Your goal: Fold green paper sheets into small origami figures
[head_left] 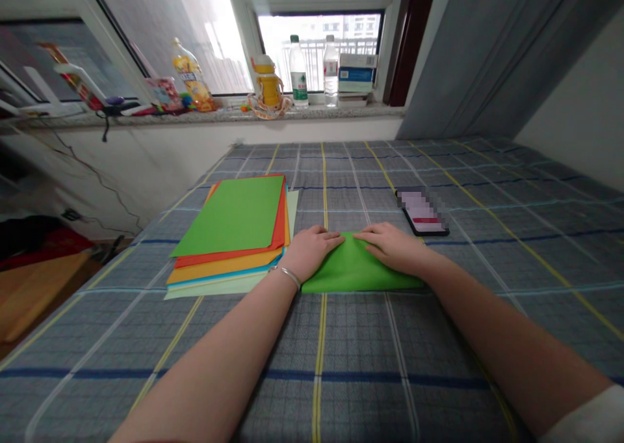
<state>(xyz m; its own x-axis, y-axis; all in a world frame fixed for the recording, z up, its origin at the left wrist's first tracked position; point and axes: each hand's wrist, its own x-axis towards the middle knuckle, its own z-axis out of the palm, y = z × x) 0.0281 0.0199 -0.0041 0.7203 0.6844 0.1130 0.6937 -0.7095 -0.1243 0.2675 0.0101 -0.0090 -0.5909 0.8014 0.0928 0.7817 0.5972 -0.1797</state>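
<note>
A grey-blue checked cloth (487, 248) with yellow, white and dark blue lines covers the surface. On its left part lies a stack of coloured sheets (234, 222), green on top, then orange, yellow, blue and pale green fanning out below. A phone (422, 212) lies face up to the right, well apart from the stack, its screen blurred. Along the stone windowsill (341, 112) stand a tilted bottle of yellow drink (192, 75), a yellow flask (267, 85), two clear water bottles (298, 72) side by side, and a pile of small boxes (357, 75). A grey curtain (487, 53) hangs at the right.
</note>
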